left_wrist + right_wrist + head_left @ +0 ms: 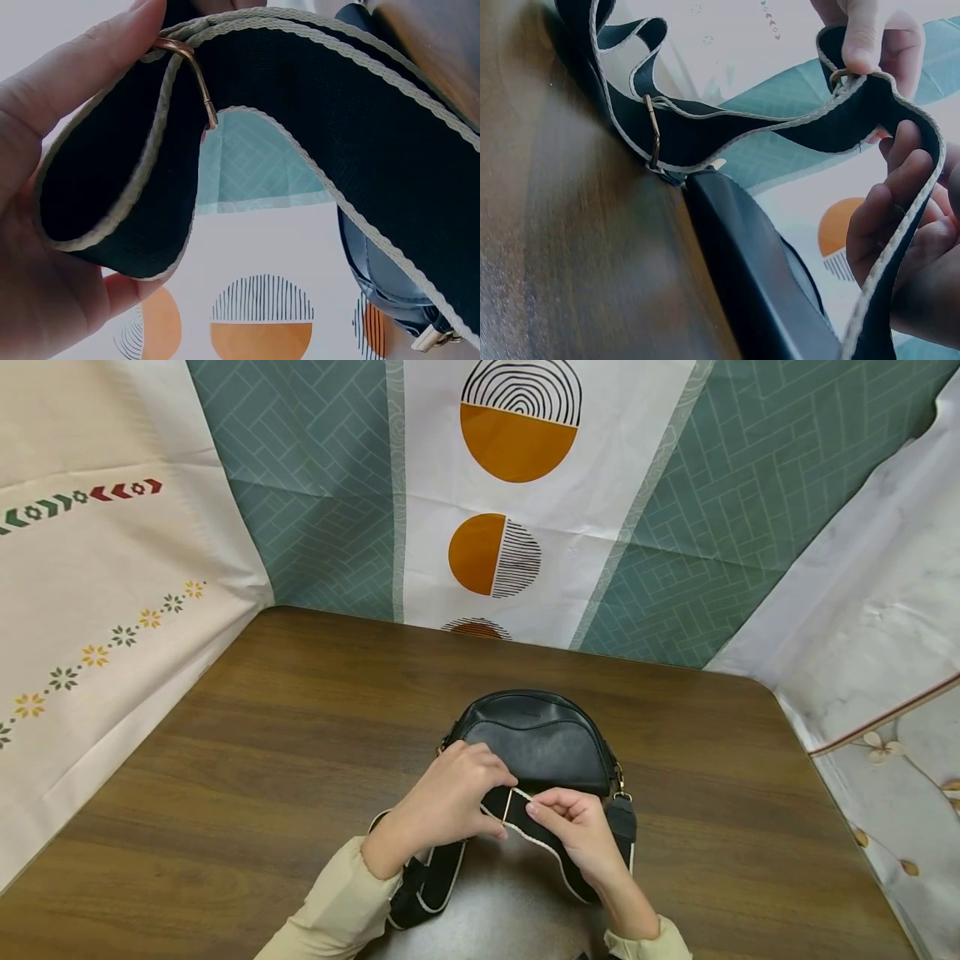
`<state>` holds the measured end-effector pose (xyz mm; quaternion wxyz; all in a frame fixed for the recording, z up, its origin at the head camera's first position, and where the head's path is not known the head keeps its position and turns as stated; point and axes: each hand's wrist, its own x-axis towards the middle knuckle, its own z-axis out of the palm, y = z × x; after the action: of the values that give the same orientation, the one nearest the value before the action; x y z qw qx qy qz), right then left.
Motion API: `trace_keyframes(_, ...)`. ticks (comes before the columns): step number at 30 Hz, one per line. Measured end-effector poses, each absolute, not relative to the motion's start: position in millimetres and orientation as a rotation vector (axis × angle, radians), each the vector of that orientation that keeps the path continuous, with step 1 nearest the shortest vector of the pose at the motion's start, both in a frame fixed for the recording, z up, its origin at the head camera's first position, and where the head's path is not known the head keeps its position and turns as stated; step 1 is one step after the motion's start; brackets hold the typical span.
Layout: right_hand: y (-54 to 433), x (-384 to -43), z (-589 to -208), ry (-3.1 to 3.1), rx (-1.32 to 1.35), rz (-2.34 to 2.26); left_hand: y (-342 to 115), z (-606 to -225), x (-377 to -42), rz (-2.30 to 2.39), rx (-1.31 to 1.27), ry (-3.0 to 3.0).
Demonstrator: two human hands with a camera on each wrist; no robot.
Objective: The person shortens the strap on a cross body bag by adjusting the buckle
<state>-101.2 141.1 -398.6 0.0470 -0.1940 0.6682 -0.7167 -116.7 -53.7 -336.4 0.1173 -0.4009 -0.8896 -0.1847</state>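
A black handbag with a curved top lies on the table, its wide black strap with white edging running toward the person. My left hand grips the strap beside a thin gold slider buckle. In the left wrist view, a folded loop of strap lies within that hand, and the buckle crosses the webbing by the thumb. My right hand pinches the strap just right of the buckle. A second gold buckle sits further along the strap in the right wrist view.
The brown wooden table extends around the bag. Patterned cloth hangs behind it, with white cloths at either side. A gold clasp joins strap and bag on the right. More strap lies bunched below the left wrist.
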Motion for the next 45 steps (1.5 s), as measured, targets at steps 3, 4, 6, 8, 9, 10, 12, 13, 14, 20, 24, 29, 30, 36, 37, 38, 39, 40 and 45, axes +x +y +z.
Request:
trace_keyframes(3, 138.7, -101.0, -397.9, 2.051, -0.586, -2.192, -51.2, -335.9, -115.7, -0.513, -1.181, -2.612)
trace_keyframes(4, 137.6, -101.0, -397.5, 2.058, -0.589, -2.191, -50.0, -335.9, -115.5, -0.504, -1.188, -2.613)
trace_keyframes(6, 135.1, -101.1, -396.9, 2.075, -0.593, -2.187, -47.7, -335.9, -115.0, -0.488, -1.201, -2.613)
trace_keyframes(8, 132.7, -101.2, -396.4, 2.094, -0.59, -2.184, -45.8, -335.9, -114.6, -0.482, -1.206, -2.608)
trace_keyframes(9, 131.7, -101.2, -396.2, 2.101, -0.585, -2.18, -45.1, -336.0, -114.5, -0.483, -1.209, -2.606)
trace_keyframes(10, 131.0, -101.1, -396.1, 2.105, -0.578, -2.178, -44.8, -336.1, -114.5, -0.484, -1.212, -2.603)
trace_keyframes(12, 130.4, -100.8, -395.9, 2.103, -0.554, -2.176, -44.9, -336.5, -114.6, -0.499, -1.209, -2.594)
trace_keyframes(13, 130.4, -100.7, -395.7, 2.102, -0.543, -2.173, -45.1, -336.9, -114.9, -0.512, -1.212, -2.589)
trace_keyframes(14, 130.7, -100.5, -395.4, 2.099, -0.531, -2.169, -45.6, -337.4, -115.1, -0.527, -1.217, -2.585)
trace_keyframes(20, 138.4, -100.0, -393.9, 2.097, -0.482, -2.108, -49.8, -338.4, -116.4, -0.594, -1.229, -2.59)
trace_keyframes(24, 148.1, -98.9, -395.1, 2.084, -0.469, -2.063, -53.4, -337.5, -116.7, -0.63, -1.21, -2.607)
trace_keyframes(29, 155.7, -98.7, -397.3, 2.009, -0.506, -2.056, -55.7, -337.2, -116.9, -0.636, -1.203, -2.604)
trace_keyframes(30, 156.0, -98.9, -397.6, 1.994, -0.523, -2.063, -55.8, -337.3, -116.9, -0.635, -1.201, -2.605)
trace_keyframes(36, 152.7, -100.4, -398.3, 1.984, -0.576, -2.123, -55.5, -337.5, -116.7, -0.585, -1.174, -2.617)
trace_keyframes(37, 151.5, -100.5, -398.2, 1.992, -0.57, -2.13, -55.0, -337.3, -116.6, -0.578, -1.174, -2.619)
trace_keyframes(38, 150.4, -100.5, -398.2, 1.998, -0.561, -2.135, -54.3, -337.2, -116.5, -0.57, -1.178, -2.619)
trace_keyframes(39, 149.3, -100.6, -398.2, 2.008, -0.559, -2.137, -53.5, -337.1, -116.4, -0.568, -1.185, -2.617)
trace_keyframes(40, 147.9, -100.6, -398.1, 2.018, -0.552, -2.136, -52.4, -337.1, -116.1, -0.562, -1.191, -2.619)
trace_keyframes(45, 139.9, -100.8, -397.3, 2.059, -0.525, -2.133, -47.1, -338.0, -115.0, -0.53, -1.224, -2.63)
